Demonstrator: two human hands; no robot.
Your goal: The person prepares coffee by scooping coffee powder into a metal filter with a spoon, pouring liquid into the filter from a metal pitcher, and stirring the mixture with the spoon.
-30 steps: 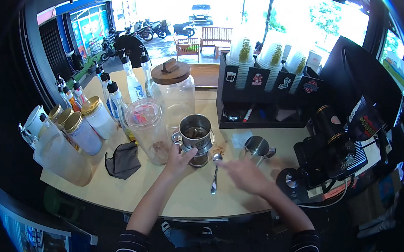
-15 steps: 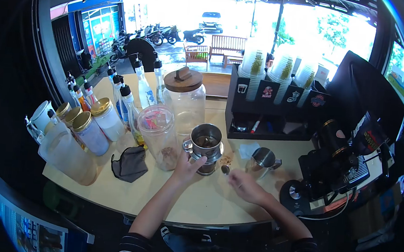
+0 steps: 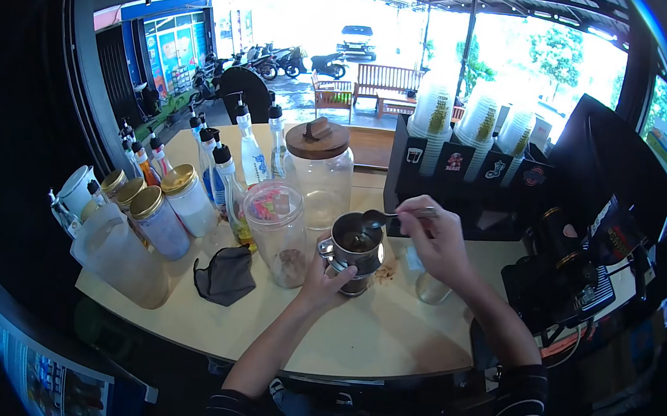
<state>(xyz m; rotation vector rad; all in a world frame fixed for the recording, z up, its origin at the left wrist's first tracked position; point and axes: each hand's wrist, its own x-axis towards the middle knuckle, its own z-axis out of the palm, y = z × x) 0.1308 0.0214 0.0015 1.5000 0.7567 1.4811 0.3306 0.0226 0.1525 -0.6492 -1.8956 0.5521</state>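
Observation:
My left hand (image 3: 327, 282) is closed around the lower part of a metal drip coffee filter (image 3: 358, 259), which stands on a small cup (image 3: 356, 288) on the counter. Dark liquid or grounds show inside the filter. Pinched in my right hand (image 3: 438, 242) is a metal spoon (image 3: 374, 219), its bowl over the filter's rim. Beneath my right wrist stands a mug (image 3: 431, 290), partly hidden by the hand. Brown crumbs (image 3: 385, 271) lie on the counter just right of the filter.
Left of the filter stand a clear plastic jar (image 3: 276, 239), a wooden-lidded jar (image 3: 318, 177) and a dark face mask (image 3: 224, 275). Pump bottles (image 3: 252, 156) and gold-lidded jars (image 3: 187, 204) crowd the left side. A black cup holder (image 3: 427, 203) stands behind; black machines (image 3: 542, 261) sit right.
My right hand has risen from near the counter, bringing the spoon over the filter. My left hand keeps its hold. The view has shifted slightly.

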